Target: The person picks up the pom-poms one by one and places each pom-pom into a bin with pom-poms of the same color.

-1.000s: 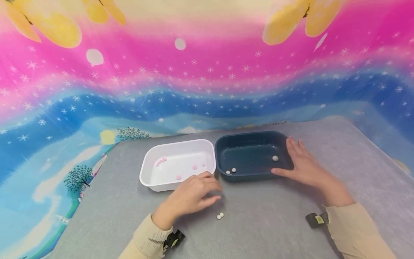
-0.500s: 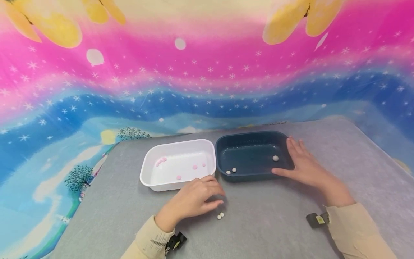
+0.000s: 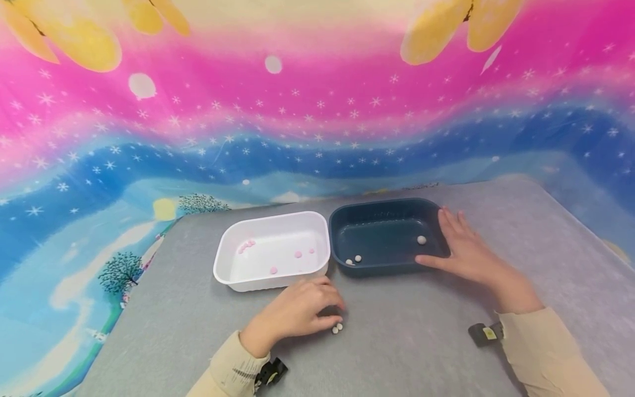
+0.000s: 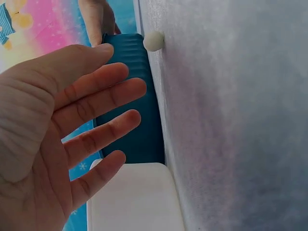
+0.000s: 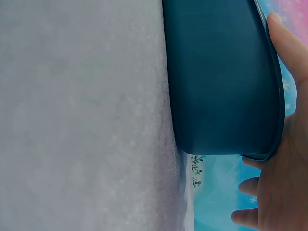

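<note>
Low over the table, my left hand [image 3: 302, 307] holds nothing, its fingers loosely bent and spread apart. Two small white balls [image 3: 337, 328] lie together at its thumb tip; in the left wrist view a ball [image 4: 153, 41] shows beyond the fingers. My right hand [image 3: 466, 251] rests at the right end of the dark teal tray [image 3: 382, 269], thumb on the front rim and straight fingers along the side. In the right wrist view, that palm touches the tray corner [image 5: 231, 96]. Inside the dark tray are a larger white ball [image 3: 421, 240] and two smaller ones [image 3: 358, 258].
Left of the dark tray, right beside it, stands a white tray [image 3: 268, 284] with several pink pieces [image 3: 298, 255] in it. Both sit on a grey cloth-covered table [image 3: 407, 342]. A colourful printed curtain [image 3: 317, 110] hangs behind the table's back edge.
My left hand has come down and toward me, away from the white tray's rim, until its thumb is at the two white balls. The right hand stays at the dark tray.
</note>
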`<state>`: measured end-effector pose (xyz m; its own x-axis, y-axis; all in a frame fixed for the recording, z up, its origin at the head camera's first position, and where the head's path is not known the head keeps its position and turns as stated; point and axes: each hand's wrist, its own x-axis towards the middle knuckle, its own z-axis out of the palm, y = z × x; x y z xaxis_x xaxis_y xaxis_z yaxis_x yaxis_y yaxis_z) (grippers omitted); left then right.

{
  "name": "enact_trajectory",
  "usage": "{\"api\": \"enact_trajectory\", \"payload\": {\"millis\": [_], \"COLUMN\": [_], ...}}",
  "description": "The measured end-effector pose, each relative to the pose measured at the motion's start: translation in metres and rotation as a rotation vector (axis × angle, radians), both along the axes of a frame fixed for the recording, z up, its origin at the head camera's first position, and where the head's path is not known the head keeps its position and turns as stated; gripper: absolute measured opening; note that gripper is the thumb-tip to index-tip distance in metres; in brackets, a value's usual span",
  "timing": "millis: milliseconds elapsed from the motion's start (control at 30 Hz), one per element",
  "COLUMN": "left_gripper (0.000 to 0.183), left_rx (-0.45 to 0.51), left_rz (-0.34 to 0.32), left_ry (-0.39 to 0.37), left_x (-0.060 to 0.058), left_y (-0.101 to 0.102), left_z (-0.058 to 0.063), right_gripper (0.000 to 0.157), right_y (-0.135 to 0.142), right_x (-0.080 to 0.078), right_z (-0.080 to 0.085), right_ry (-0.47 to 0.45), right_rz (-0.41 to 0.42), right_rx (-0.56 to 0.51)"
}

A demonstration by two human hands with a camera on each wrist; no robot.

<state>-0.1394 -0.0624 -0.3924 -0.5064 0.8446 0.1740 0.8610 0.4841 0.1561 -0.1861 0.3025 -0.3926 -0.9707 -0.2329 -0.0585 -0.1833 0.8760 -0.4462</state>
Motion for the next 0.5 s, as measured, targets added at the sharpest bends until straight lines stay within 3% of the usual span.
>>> {"api": "enact_trajectory", "payload": {"millis": [500], "left_gripper": [0.02], "left_rx": [-0.119], "left_rz": [0.026], "left_ry": [-0.069], "left_x": [0.0026], "left_y": [0.001], "left_z": [-0.0029], "right_gripper": [0.124], "right_y": [-0.0008], "right_x": [-0.0002], "right_z": [0.0006], "right_ry": [-0.003], "right_rz": [0.005], "right_rx": [0.004]}}
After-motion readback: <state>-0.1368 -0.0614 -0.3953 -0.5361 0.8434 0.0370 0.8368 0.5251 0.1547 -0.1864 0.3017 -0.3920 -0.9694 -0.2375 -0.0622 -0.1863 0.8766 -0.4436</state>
